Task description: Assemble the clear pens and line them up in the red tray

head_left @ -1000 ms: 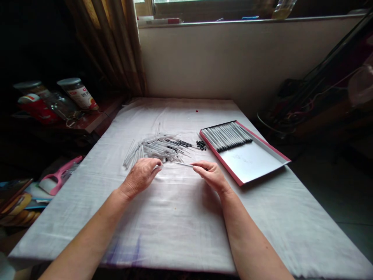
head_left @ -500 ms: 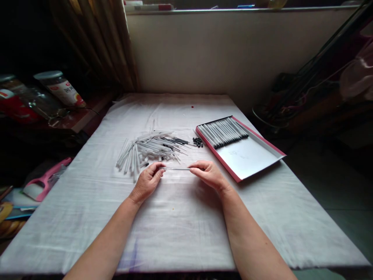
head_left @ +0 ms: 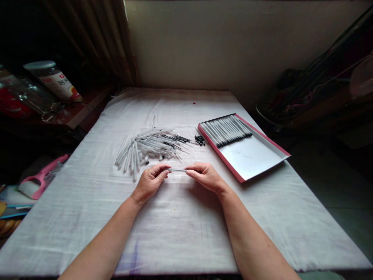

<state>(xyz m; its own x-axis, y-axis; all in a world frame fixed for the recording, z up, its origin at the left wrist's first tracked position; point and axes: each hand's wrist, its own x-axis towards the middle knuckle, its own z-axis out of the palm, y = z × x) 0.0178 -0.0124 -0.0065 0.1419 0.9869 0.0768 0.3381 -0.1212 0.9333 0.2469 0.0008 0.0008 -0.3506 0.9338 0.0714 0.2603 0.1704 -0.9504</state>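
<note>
Between my two hands a slim, pale pen [head_left: 177, 170] lies level, just above the cloth. My left hand [head_left: 153, 179] pinches its left end with thumb and fingertips, which hide that tip. On the other end, the thumb and forefinger of my right hand [head_left: 205, 175] are closed. Beyond my left hand spreads a loose pile of clear pen barrels [head_left: 135, 155], with thin black-ended refills [head_left: 179, 138] along its right side. Small black pen plugs [head_left: 199, 140] lie in a cluster by the box.
On the right a shallow red-edged box [head_left: 221, 159] holds a row of pens [head_left: 227, 130] at its far end. A white cloth [head_left: 175, 233] covers the table. Beyond its left edge are pink-handled scissors [head_left: 43, 177] and a lidded jar [head_left: 55, 81].
My hands have come closer together, and less of the pen shows between them. The thin section near my left fingers is no longer visible. The view has tilted down slightly.
</note>
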